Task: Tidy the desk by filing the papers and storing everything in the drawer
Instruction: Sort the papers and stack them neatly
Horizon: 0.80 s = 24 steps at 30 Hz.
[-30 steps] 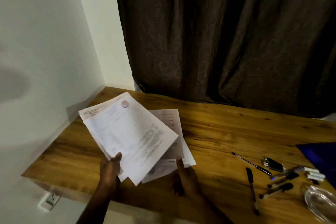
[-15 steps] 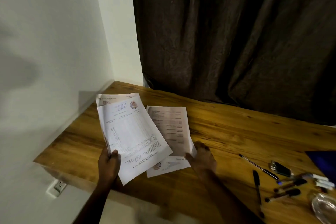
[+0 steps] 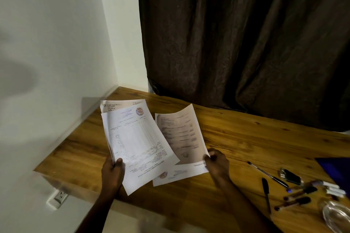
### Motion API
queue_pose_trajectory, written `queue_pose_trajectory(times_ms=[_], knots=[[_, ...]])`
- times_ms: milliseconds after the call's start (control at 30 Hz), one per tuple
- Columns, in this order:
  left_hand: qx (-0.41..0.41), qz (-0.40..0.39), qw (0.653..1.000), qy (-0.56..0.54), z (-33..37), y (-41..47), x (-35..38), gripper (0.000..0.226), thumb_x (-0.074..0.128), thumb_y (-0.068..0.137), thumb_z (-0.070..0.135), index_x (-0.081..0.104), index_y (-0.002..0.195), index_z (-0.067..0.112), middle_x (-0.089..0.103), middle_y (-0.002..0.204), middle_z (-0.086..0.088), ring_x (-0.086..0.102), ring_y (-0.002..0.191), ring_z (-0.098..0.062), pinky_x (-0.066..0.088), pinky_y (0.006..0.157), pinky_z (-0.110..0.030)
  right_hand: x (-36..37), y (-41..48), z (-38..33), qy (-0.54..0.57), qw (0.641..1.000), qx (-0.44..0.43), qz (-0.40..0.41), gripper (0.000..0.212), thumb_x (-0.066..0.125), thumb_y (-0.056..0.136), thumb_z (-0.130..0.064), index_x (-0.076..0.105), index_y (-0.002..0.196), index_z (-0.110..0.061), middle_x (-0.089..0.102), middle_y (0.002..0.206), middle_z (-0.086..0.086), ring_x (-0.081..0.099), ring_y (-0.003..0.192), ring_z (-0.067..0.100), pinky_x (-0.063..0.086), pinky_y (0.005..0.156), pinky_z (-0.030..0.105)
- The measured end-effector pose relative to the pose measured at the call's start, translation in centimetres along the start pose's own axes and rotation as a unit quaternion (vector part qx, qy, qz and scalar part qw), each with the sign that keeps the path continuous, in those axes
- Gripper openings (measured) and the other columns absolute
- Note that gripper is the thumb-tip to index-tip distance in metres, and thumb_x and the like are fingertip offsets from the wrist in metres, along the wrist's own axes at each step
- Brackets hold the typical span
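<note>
Since half a second ago, the right hand is no longer lying flat on the desk beside the papers: its fingertips are now pinching the near right corner of the loose sheet, and that sheet is curling up off the wood along its right edge. A second sheet is lying flat on the desk beneath it, poking out toward the person; whether the pinch is catching that one too is hard to tell. The left hand is still gripping the stack of papers by its near corner, thumb on top, holding it tilted above the desk's left end so that it is overlapping the two loose sheets. This is looking like the gathering step, with the right hand bringing the lifted sheet over to join the stack. Filing is not yet starting: the blue folder is waiting at the desk's far right edge, well apart from both hands, and near it the pens and a glass dish are still lying out. No drawer is showing in this view, so most of the tidying is still lying ahead. A one-corner pinch is risking a crease or a slip as the paper is bending
</note>
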<state>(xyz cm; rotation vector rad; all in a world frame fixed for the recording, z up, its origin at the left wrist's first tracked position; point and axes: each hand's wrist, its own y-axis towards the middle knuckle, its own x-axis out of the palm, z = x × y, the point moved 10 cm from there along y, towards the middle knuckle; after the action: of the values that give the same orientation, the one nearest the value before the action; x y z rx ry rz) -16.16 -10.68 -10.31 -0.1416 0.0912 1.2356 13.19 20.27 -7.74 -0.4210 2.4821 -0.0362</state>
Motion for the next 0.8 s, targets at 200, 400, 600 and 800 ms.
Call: queue_pose_trajectory(times_ms=[200,400,600,800], knots=[[-0.005,0.005,1.000,-0.001,0.1,0.1,0.1,0.025,0.052,0.097,0.004,0.057,0.121,0.002,0.064,0.111,-0.016,0.060,0.100,-0.034,0.050,0.085,-0.044,-3.4,0.5,2.0,0.108,0.990,0.013,0.088,0.012,0.060,0.093,-0.027,0.054,0.083,-0.031,0.069,0.090,0.007,0.069,0.080,0.028,0.060,0.060,0.051],[-0.003,0.002,1.000,0.020,0.1,0.1,0.1,0.025,0.054,0.096,0.006,0.057,0.122,0.004,0.064,0.110,-0.015,0.060,0.101,-0.034,0.052,0.090,-0.051,-7.0,-0.5,4.0,0.243,0.953,0.078,0.165,0.005,0.059,0.096,-0.015,0.056,0.099,-0.017,0.065,0.099,0.014,0.068,0.077,0.032,0.060,0.057,0.054],[-0.001,0.003,0.999,0.038,0.0,0.1,-0.1,0.024,0.057,0.096,0.009,0.058,0.119,0.003,0.065,0.107,-0.015,0.062,0.099,-0.036,0.053,0.088,-0.051,-8.4,-1.1,5.3,0.300,0.925,0.120,0.200,0.010,0.058,0.095,-0.008,0.052,0.102,-0.012,0.062,0.108,0.019,0.066,0.082,0.041,0.060,0.063,0.048],[-0.002,-0.019,0.999,0.036,0.2,0.0,0.3,0.026,0.060,0.095,0.011,0.058,0.120,0.005,0.067,0.110,-0.015,0.064,0.099,-0.035,0.054,0.086,-0.053,-6.9,-1.8,5.3,0.355,0.914,0.118,0.158,0.012,0.058,0.095,-0.005,0.053,0.092,-0.016,0.062,0.103,0.019,0.065,0.083,0.040,0.059,0.071,0.052]])
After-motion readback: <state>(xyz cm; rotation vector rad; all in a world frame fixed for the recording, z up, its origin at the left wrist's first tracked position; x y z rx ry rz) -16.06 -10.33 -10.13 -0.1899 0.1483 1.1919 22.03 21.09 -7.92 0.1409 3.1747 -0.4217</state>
